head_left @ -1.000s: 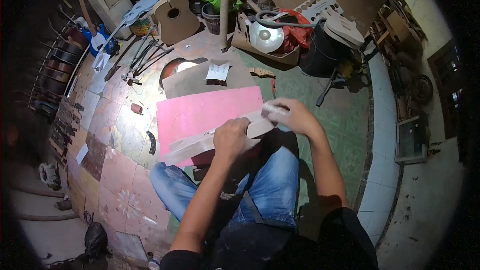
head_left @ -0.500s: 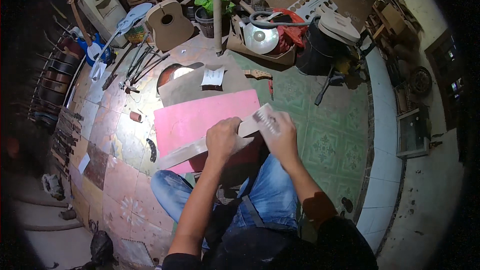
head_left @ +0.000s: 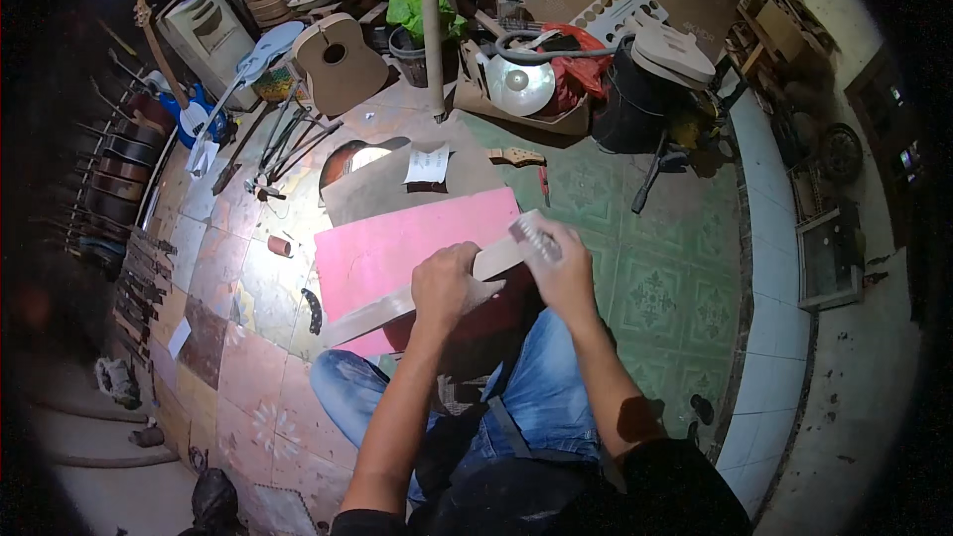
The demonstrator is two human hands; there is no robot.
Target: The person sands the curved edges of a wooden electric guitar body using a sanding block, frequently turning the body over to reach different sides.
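A long pale wooden guitar neck lies slantwise over my lap, its far right end raised above a pink sheet. My left hand is wrapped round the middle of the neck. At the right end my right hand is closed on a small light sheet with dark marks, which looks like sandpaper, held against the wood. Motion blurs that hand slightly. The underside of the neck and some fingertips are hidden.
Beyond the pink sheet lie brown cardboard, a paper slip, a headstock-shaped wooden piece and a red-handled tool. A brown cylinder lies at left. A guitar body and a pole stand behind.
My right hand has shifted slightly at the neck's end and looks less blurred. My left hand keeps its grip. The whole view has moved a little.
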